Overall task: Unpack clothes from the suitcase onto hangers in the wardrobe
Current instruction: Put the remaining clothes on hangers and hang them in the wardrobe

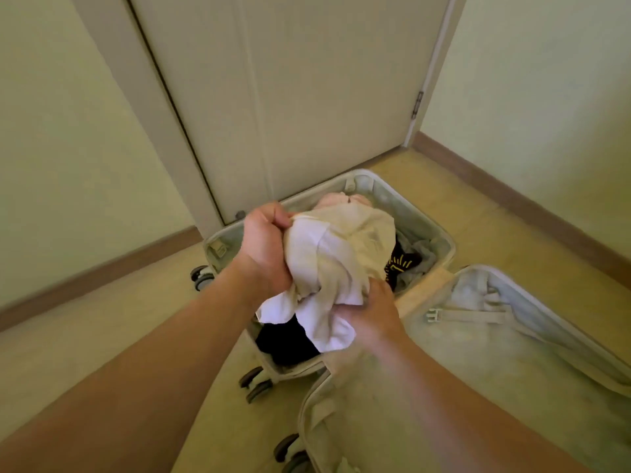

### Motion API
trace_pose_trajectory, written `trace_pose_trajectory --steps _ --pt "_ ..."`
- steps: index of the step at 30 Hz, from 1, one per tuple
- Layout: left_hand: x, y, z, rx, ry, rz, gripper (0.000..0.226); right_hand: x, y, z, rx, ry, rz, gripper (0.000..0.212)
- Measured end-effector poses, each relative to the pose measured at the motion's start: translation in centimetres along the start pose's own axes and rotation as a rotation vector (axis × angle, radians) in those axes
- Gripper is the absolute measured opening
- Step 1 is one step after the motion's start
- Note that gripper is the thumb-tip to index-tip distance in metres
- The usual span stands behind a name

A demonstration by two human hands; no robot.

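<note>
L hand (264, 249) fist-clenched and R hand (370, 314) fingers curled on bunched pale garments (336, 264) above suitcase (440, 242) w/ near edge; risk: loose white piece slips from bundle, drops back in.

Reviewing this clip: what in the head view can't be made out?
- White garment: bunched between left hand and right hand, so its type is unclear.
- Clothes beneath it in the suitcase: mostly covered by the garment and hands.
- Right hand's fingers: motion-blurred, tucked in the cloth.
- Suitcase lid half: cut off by the right and bottom edges.
- Wardrobe and hangers: not in view.
</note>
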State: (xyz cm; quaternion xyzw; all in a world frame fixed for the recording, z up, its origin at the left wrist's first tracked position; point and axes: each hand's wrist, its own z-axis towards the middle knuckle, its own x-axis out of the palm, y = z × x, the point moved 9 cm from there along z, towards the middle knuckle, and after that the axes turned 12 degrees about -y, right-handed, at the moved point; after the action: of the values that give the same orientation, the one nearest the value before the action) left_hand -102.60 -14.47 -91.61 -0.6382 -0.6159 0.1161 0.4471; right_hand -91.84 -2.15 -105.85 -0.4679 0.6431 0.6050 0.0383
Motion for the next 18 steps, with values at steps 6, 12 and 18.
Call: trace_pose_trajectory --steps 6,12,18 --pt "1.5 -11.5 -13.9 0.092 0.082 -0.241 0.016 -7.2 13.2 -7.7 0.202 0.046 0.679 0.053" --pt "-0.6 -24.5 -34.0 0.420 0.068 0.051 0.051 -19.4 30.4 -24.3 0.110 0.081 0.939 0.024" --pt "-4.1 -29.9 -51.5 0.616 0.150 0.400 0.056 -26.6 41.2 -40.1 -0.028 0.211 1.055 0.034"
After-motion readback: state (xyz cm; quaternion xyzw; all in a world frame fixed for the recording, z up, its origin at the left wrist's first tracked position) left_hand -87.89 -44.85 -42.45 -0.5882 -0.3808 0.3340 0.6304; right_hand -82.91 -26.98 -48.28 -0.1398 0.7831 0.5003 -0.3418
